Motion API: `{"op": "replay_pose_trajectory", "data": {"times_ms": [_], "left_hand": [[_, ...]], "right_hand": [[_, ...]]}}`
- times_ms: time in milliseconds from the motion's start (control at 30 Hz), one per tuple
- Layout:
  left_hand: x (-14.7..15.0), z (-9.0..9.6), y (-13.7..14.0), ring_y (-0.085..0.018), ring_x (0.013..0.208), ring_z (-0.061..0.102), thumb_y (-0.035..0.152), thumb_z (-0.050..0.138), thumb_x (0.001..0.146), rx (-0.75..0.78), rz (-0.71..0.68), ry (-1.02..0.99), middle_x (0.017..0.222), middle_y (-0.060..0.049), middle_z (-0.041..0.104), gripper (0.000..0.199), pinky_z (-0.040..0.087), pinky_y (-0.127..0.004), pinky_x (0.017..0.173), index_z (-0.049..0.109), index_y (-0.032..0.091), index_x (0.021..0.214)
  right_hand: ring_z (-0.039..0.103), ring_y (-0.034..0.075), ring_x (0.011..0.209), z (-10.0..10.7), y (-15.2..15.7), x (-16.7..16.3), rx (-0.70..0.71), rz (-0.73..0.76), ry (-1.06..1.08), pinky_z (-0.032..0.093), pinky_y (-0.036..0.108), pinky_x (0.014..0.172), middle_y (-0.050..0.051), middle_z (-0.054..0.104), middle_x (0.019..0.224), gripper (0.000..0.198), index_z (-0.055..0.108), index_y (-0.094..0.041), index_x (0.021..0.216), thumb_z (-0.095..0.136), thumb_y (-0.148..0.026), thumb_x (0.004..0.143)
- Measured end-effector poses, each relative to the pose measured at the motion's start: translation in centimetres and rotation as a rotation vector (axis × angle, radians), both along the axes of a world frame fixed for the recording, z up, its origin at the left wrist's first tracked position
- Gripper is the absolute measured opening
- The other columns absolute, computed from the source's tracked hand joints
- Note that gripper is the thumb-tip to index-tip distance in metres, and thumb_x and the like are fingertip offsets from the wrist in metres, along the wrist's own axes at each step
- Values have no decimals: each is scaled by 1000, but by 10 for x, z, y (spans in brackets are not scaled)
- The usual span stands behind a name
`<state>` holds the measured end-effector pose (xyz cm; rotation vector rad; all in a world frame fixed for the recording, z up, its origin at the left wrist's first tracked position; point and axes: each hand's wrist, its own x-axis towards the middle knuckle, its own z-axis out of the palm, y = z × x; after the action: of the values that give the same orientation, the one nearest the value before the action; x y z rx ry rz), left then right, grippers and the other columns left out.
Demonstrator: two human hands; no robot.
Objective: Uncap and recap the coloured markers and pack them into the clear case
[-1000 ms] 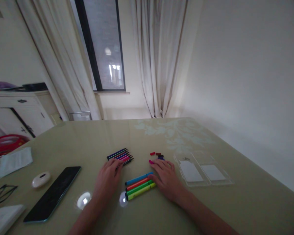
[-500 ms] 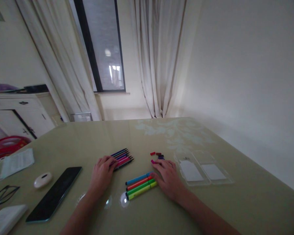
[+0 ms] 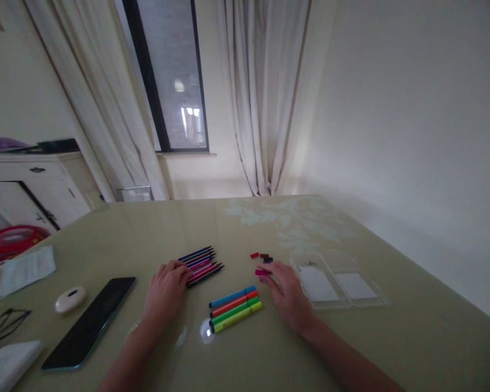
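Pale curtains (image 3: 255,98) hang beyond the glossy table (image 3: 167,228) from where I stand. The right hand (image 3: 288,294) pinches a magenta cap (image 3: 262,272), thumb and fingers closed to its width; other small caps (image 3: 264,255) lie just past that grip, an open clear case (image 3: 338,287) to its right. Capped markers (image 3: 234,309) lie between the hands. The left hand (image 3: 165,288) touches the uncapped pens (image 3: 204,268); whether it grips any, I can't tell.

Uncapped pens (image 3: 204,269) lying abreast, pink cap (image 3: 261,272) pinched
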<state>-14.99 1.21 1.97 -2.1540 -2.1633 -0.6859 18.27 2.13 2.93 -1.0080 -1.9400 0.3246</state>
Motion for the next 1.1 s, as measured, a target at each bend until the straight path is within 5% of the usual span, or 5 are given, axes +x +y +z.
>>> {"op": "replay_pose_trajectory", "data": {"times_ms": [833,1100], "left_hand": [[-3,7,-3,-31,104,66,35,50,97,-93,75,-3,104,-8,72,29,50,-42,89,77,24,101],[24,11,-2,-27,103,70,45,52,97,93,-211,-371,108,-6,78,31,53,-41,96,75,26,105]], "right_hand": [[68,24,98,1,-1,0,48,22,-10,53,38,88,7,74,102,19,71,-24,107,53,-29,105],[69,24,96,2,-2,0,44,4,0,54,38,87,8,74,101,20,70,-24,108,51,-31,106]]}}
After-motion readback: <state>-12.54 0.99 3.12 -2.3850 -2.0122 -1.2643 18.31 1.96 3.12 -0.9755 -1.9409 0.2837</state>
